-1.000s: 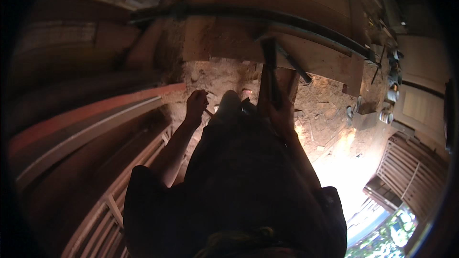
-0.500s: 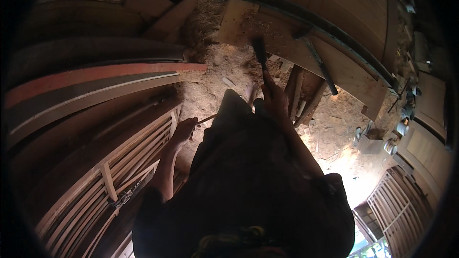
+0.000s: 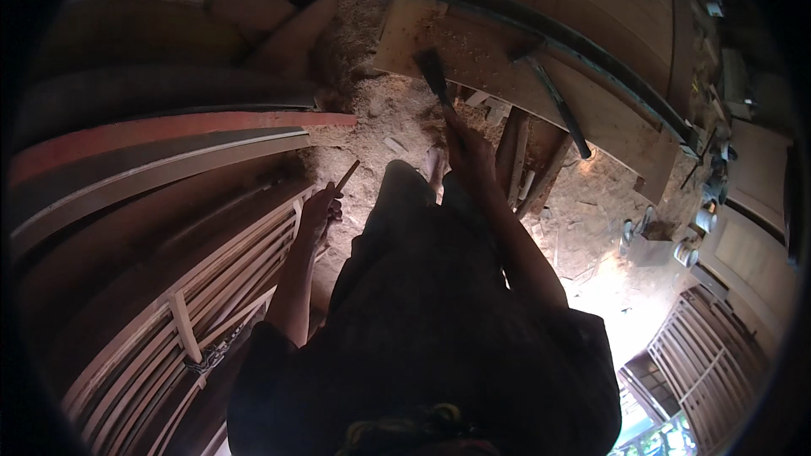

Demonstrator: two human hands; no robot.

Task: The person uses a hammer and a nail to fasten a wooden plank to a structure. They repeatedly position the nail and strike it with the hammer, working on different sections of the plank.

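My right hand (image 3: 473,156) is closed round the handle of a dark brush (image 3: 431,67). Its flared end lies over the near edge of a pale wooden board (image 3: 473,55) strewn with shavings. Lower and to the left, my left hand (image 3: 318,209) grips a thin wooden stick (image 3: 348,176), which points up and away to the right. What the stick ends in inside the fingers is hidden. On the board rests a dark hammer-shaped tool (image 3: 559,110), its handle jutting past the near edge.
A long dark metal bar (image 3: 541,21) crosses the work at the far side. Slatted wooden frames (image 3: 228,287) and long planks, one with a red edge (image 3: 186,127), stand at the left. Sawdust (image 3: 389,110) covers the floor. Panels (image 3: 752,245) lean at the right.
The brush has swung left along the board, with my right hand moving left. My left hand has risen slightly, and its stick now tilts more steeply upward.
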